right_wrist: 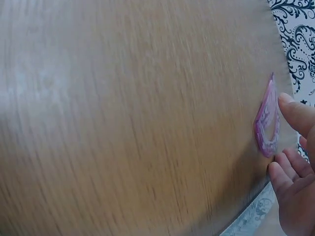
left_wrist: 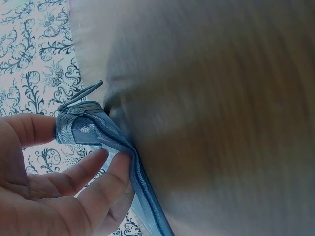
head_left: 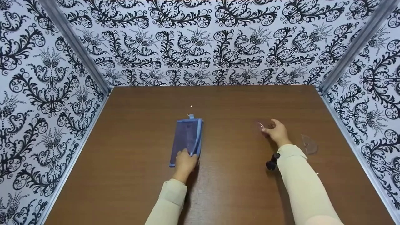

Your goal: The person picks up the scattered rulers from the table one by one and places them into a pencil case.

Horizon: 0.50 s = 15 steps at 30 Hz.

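My left hand (head_left: 185, 162) grips the near end of a blue mesh zipper pouch (head_left: 186, 134) lying lengthwise on the table. In the left wrist view, thumb and fingers hold the pouch's blue edge (left_wrist: 142, 182), and a thin loop stands out at its end. Farther right, my right hand (head_left: 279, 132) pinches a pink see-through set square (right_wrist: 266, 123) between thumb and fingers. The set square is tilted, with its thin edge toward the head camera. A clear protractor (head_left: 310, 144) lies on the table to the right of the right forearm.
The brown wooden table (head_left: 140, 106) is bordered by metal strips and walls (head_left: 187, 40) with a black-and-white scroll pattern. A tiny white speck (head_left: 191, 106) lies beyond the pouch. A black device (head_left: 272, 162) sits at the right wrist.
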Each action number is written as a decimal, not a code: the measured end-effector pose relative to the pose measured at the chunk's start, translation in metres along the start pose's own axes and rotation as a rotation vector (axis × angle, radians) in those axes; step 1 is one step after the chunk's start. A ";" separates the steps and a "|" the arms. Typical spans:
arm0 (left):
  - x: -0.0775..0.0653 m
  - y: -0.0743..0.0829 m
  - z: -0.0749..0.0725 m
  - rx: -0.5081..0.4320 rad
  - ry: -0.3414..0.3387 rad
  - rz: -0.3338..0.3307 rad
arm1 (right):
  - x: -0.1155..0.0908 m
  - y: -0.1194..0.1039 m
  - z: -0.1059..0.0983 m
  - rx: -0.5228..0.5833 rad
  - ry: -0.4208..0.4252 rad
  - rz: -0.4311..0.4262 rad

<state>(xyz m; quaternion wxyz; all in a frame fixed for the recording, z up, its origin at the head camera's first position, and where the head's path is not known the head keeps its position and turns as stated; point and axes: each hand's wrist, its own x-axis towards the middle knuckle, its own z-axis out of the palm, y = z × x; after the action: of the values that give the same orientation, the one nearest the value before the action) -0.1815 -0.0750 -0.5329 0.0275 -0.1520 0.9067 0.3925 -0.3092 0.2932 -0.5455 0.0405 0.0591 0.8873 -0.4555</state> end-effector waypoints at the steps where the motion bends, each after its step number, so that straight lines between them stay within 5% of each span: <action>1: 0.000 0.000 0.000 -0.001 -0.002 -0.001 | 0.000 0.000 0.000 -0.007 0.005 0.002; 15: 0.002 -0.001 0.002 0.000 0.007 -0.006 | 0.003 -0.003 0.006 -0.145 0.069 -0.011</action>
<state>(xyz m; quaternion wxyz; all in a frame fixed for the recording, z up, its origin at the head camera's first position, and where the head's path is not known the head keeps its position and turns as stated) -0.1836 -0.0745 -0.5358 0.0256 -0.1561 0.9064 0.3917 -0.3128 0.2866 -0.5472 0.0113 0.0668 0.9191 -0.3881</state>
